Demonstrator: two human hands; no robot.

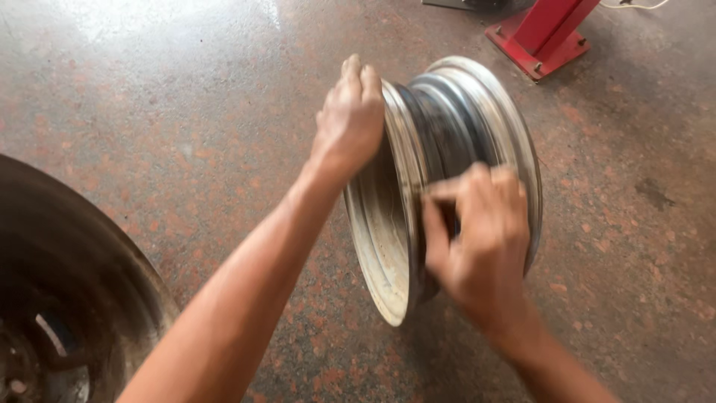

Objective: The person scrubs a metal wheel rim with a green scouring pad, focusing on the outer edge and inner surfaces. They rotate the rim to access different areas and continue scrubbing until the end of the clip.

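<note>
- Nearest to us, down at eight o'clock, part of a second wheel (pixel 67 298) pokes into view, dark and blurred, well apart from the work.
- The right hand (pixel 477 239) is at five o'clock on the rim, fingers curled over the barrel and thumb on the near side; it's a closed wrap around the metal, though whether something small sits under the fingers I can't tell.
- There's the steel wheel rim (pixel 440 186), standing on edge on the floor near the middle of the view, its open face turned toward eight o'clock.
- Now the left hand (pixel 349 123) at eleven o'clock, clamped over the near flange, fingers hooked over the top edge, arm stretched out long.
- Judging by the look of it, that's bare pressed steel: stiff, fairly heavy, nothing fragile about it. It won't give in the hand at all.
- Standing like this, I'd say it wants to roll or tip, so two hands set apart on the flanges look like the sensible hold.
- The flange lips seem thin and worn, likely hard on bare skin; the barrel looks smooth and dusty, maybe a bit slippery.
- Underneath, a speckled reddish stone floor (pixel 186 112), polished enough to shine at eleven o'clock.
- Farthest off, at one o'clock, the bolted foot of a red metal stand (pixel 541 45), clear of the rim.
</note>
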